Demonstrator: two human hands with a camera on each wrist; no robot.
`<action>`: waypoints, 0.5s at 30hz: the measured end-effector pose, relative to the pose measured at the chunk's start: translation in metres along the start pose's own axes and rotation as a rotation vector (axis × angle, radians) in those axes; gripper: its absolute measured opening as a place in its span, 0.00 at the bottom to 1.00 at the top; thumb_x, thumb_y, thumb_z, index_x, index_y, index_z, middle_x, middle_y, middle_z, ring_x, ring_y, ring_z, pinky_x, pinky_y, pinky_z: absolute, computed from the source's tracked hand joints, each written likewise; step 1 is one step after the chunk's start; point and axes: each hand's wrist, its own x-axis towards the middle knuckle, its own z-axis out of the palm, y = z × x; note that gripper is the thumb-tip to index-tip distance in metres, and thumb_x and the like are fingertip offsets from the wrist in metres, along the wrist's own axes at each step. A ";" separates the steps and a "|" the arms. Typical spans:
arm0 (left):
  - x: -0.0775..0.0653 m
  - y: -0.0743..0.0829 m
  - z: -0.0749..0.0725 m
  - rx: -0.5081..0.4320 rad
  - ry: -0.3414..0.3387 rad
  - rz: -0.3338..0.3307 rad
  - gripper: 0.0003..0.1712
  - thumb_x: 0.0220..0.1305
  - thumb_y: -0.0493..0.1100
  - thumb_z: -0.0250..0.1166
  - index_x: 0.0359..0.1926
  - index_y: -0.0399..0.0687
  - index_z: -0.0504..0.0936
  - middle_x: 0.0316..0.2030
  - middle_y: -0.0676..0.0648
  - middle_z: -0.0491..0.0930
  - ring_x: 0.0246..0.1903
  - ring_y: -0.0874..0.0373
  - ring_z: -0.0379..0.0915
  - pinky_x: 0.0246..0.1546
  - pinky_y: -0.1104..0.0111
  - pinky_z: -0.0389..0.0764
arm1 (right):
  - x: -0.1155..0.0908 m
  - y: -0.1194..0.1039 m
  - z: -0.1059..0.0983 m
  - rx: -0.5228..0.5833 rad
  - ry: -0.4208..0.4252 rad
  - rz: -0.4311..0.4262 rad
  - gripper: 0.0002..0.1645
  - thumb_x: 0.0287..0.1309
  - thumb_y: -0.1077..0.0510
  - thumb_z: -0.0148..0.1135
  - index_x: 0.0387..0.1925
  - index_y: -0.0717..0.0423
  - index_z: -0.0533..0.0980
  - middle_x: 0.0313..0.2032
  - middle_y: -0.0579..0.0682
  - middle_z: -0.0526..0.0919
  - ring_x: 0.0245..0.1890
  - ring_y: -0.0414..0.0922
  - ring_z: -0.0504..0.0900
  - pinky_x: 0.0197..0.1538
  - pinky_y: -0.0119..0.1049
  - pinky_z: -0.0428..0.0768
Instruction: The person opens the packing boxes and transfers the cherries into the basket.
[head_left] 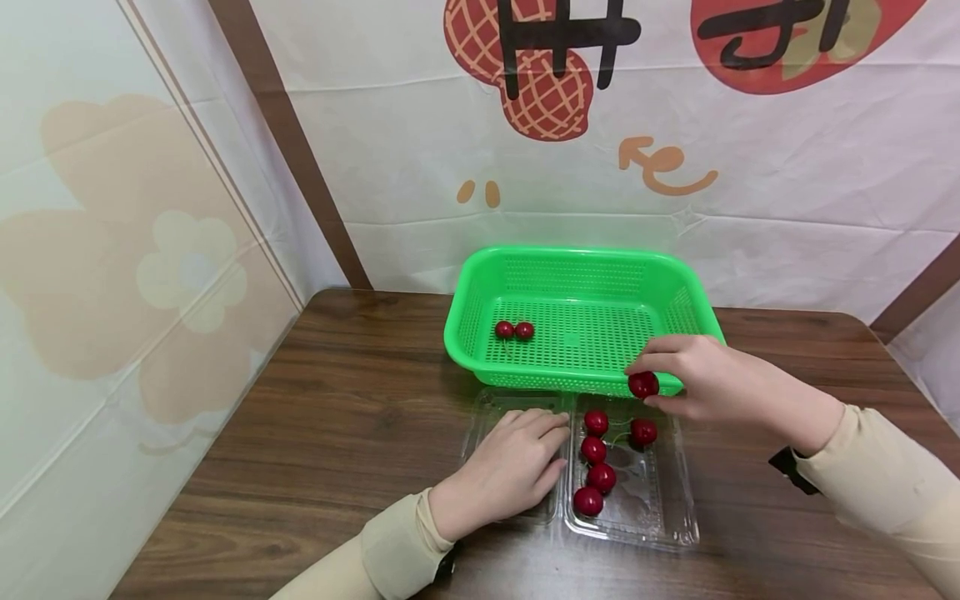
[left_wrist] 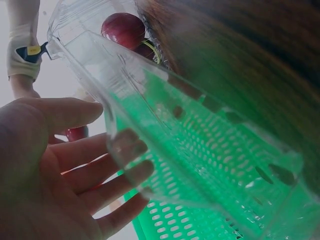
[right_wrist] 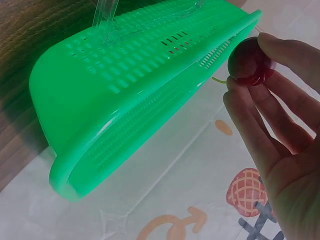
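Note:
My right hand (head_left: 693, 379) pinches a dark red cherry (right_wrist: 248, 61) between thumb and fingertips, and a short green stem shows beside it. That hand is over the front right rim of the green basket (head_left: 465, 358). Below it lies an opened clear plastic box (head_left: 637, 533) with several red cherries (head_left: 602, 477) in it, most in a row along its left side. My left hand (head_left: 510, 467) rests over the box's clear lid (head_left: 486, 408), fingers loosely extended towards the hinge side. In the left wrist view its fingertips overlap the clear plastic edge.
Two cherries (head_left: 514, 331) lie inside the basket, on the left of its perforated floor. The brown wooden table (head_left: 337, 400) ends behind the basket at a printed white cloth wall (head_left: 405, 192). Another pale panel (head_left: 112, 292) runs along the left.

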 end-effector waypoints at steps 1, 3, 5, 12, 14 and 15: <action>0.000 0.000 0.000 0.000 0.000 0.000 0.18 0.59 0.49 0.59 0.46 0.44 0.81 0.51 0.47 0.79 0.52 0.54 0.70 0.48 0.62 0.73 | 0.001 0.002 0.000 0.003 -0.002 0.002 0.19 0.31 0.60 0.73 0.34 0.54 0.81 0.32 0.44 0.80 0.31 0.37 0.78 0.31 0.34 0.81; 0.000 0.000 -0.001 0.001 0.000 0.000 0.18 0.59 0.49 0.58 0.46 0.44 0.81 0.51 0.47 0.79 0.51 0.54 0.70 0.48 0.62 0.73 | 0.003 0.005 0.001 0.008 -0.002 0.000 0.19 0.32 0.60 0.73 0.34 0.54 0.81 0.32 0.44 0.80 0.32 0.37 0.78 0.31 0.34 0.81; 0.000 0.000 -0.001 0.001 -0.002 0.001 0.18 0.59 0.48 0.58 0.46 0.44 0.81 0.51 0.47 0.79 0.51 0.54 0.70 0.48 0.62 0.73 | 0.004 0.007 0.002 0.016 -0.002 -0.003 0.18 0.32 0.60 0.73 0.34 0.53 0.81 0.32 0.44 0.80 0.32 0.37 0.78 0.31 0.35 0.81; 0.000 0.000 -0.001 0.001 -0.008 0.003 0.18 0.59 0.49 0.58 0.46 0.44 0.81 0.51 0.47 0.79 0.51 0.55 0.71 0.48 0.63 0.73 | 0.009 0.014 0.004 0.024 -0.007 0.010 0.17 0.35 0.60 0.72 0.34 0.52 0.81 0.32 0.44 0.81 0.31 0.37 0.79 0.30 0.36 0.80; 0.000 0.000 -0.001 0.002 -0.010 0.003 0.18 0.59 0.49 0.58 0.46 0.44 0.81 0.51 0.47 0.79 0.51 0.55 0.71 0.48 0.63 0.73 | 0.010 0.016 0.005 0.022 -0.017 0.023 0.17 0.35 0.60 0.72 0.34 0.51 0.81 0.32 0.43 0.80 0.31 0.36 0.78 0.30 0.35 0.80; 0.000 0.000 -0.001 0.003 -0.011 0.002 0.18 0.59 0.49 0.58 0.46 0.44 0.81 0.51 0.47 0.79 0.51 0.55 0.71 0.48 0.63 0.73 | 0.011 0.017 0.005 0.024 -0.024 0.027 0.16 0.36 0.60 0.72 0.34 0.51 0.81 0.32 0.43 0.80 0.31 0.36 0.78 0.30 0.35 0.80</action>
